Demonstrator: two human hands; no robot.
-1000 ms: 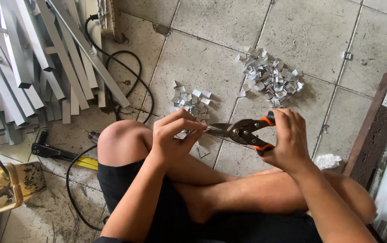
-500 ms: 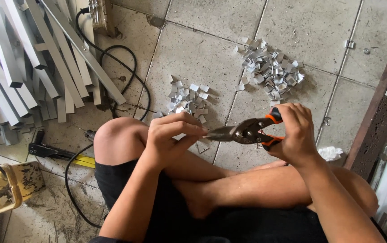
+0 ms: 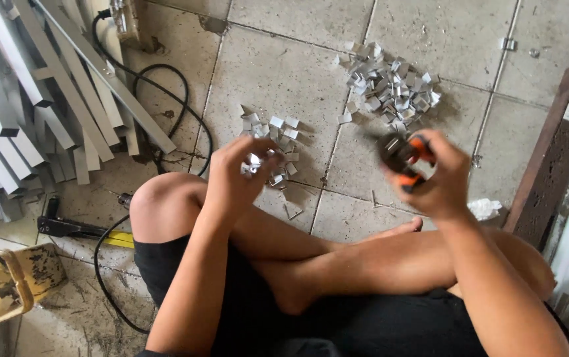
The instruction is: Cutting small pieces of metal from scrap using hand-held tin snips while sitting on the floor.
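I sit cross-legged on a tiled floor. My left hand (image 3: 235, 178) hovers over the nearer small pile of cut metal pieces (image 3: 278, 149), its fingers curled around a small shiny metal piece (image 3: 253, 161). My right hand (image 3: 433, 178) grips orange-handled pliers (image 3: 400, 157), which are blurred and turned toward the camera, jaws pulled away from the left hand. A larger pile of similar metal pieces (image 3: 390, 86) lies on the tiles beyond the right hand.
Long aluminium profiles (image 3: 40, 106) are stacked at the upper left. A black cable (image 3: 165, 99) loops past my knee. A yellow bucket (image 3: 3, 284) and a black tool (image 3: 66, 228) lie at the left. A dark wooden board (image 3: 549, 172) runs along the right.
The pliers have come off the metal piece and swung right with my right hand. My left hand has moved forward over the near pile.
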